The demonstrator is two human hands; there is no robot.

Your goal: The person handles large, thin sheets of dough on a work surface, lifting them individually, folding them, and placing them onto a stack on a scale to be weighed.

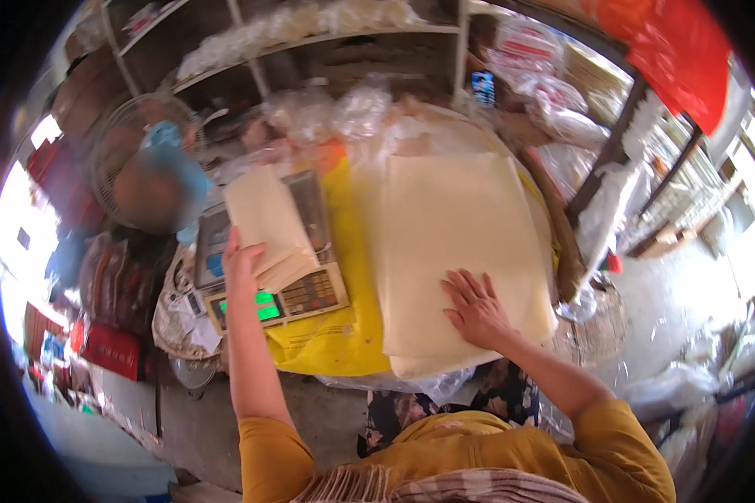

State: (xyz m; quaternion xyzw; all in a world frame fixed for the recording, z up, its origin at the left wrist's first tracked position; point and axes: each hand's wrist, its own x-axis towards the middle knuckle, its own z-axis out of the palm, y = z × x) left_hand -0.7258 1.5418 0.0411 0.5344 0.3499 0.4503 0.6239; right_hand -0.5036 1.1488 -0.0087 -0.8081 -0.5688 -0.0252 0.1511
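Note:
My left hand [243, 258] grips a folded stack of cream-coloured thin sheets [270, 220] at its near left edge. The stack is over an electronic scale with a dark metal tray [308, 204], a keypad [311, 291] and a lit green display. My right hand [475, 308] lies flat, fingers spread, on the near right part of a large pile of similar cream sheets [453, 214]. A yellow plastic sheet [333, 339] shows between the scale and the pile. Whether the sheets are food or another material, I cannot tell.
Beyond the work surface are clear plastic bags [362, 113] and a shelf [327, 38] with wrapped goods. A person in light blue [163, 176] is at the left, by a round fan. More plastic bags [566, 107] and a dark post stand at the right; a red bag [686, 56] hangs above.

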